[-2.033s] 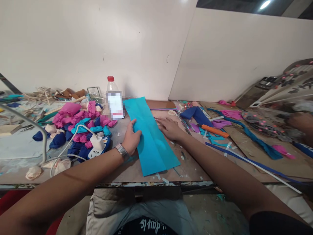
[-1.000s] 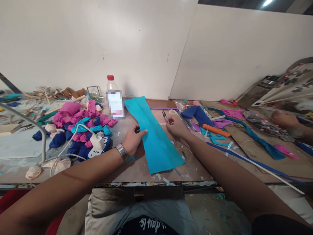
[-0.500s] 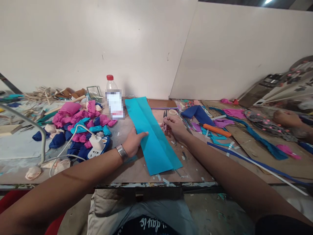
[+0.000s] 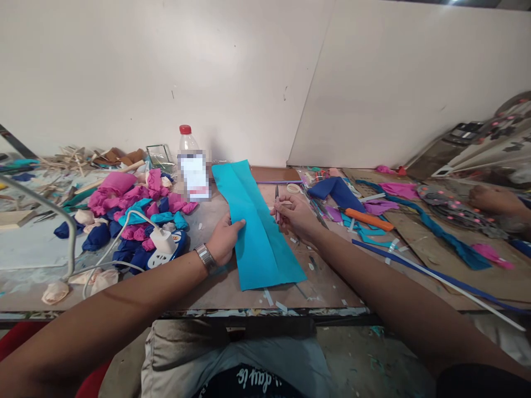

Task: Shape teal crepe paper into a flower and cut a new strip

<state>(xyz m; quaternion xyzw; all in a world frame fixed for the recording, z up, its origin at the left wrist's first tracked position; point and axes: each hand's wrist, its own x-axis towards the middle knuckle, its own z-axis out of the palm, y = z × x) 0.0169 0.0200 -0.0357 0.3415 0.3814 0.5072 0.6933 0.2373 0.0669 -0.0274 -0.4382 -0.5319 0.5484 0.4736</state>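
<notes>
A long turquoise strip of cloth (image 4: 261, 232), creased lengthwise, is held slightly tilted above the worktable. My left hand (image 4: 224, 237) grips its left edge, the thumb on top and the fingers hidden underneath. By the strip's right edge, my right hand (image 4: 296, 215) is closed around small thread snips (image 4: 277, 196) with pink handles. Their dark blades point away from me, seen nearly edge-on. The blades stand apart from the cloth's upper right edge.
Pink, navy and turquoise fabric puffs (image 4: 133, 204) pile up at left beside a power strip (image 4: 168, 254) with a plugged-in charger. Behind stands a red-capped bottle (image 4: 188, 141). An orange-handled cutter (image 4: 368, 219) lies among scraps at right. Another person's hand (image 4: 492, 200) rests far right.
The snips have turned, so their blades now look narrow and nearly edge-on. The cloth's near end has shifted slightly left and up, and its fold has changed.
</notes>
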